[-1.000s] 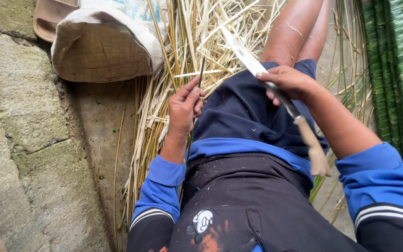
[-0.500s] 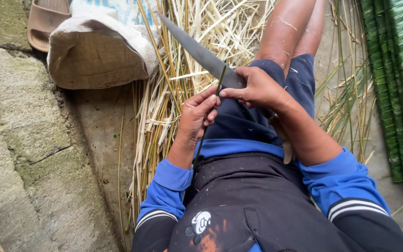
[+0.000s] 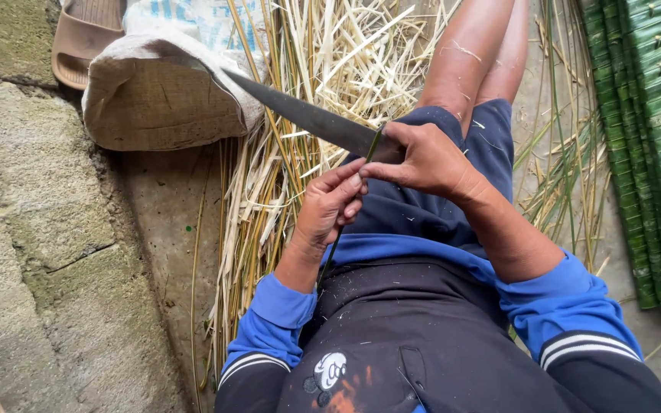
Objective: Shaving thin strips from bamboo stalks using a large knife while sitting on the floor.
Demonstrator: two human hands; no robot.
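Change: both hands have drawn together over the lap since a second ago, and the blade now points up-left instead of up.
Right hand (image 3: 430, 160): clenched on the knife (image 3: 307, 118), thumb near the blade's base.
Left hand (image 3: 330, 206): pinching a thin green strip (image 3: 374, 145) that crosses the blade edge and runs down towards the waist.
Around: pale split strips (image 3: 330, 61) on the ground, woven sack (image 3: 162, 99), brown sandal (image 3: 82, 38), stacked green strips (image 3: 652, 115) at right.
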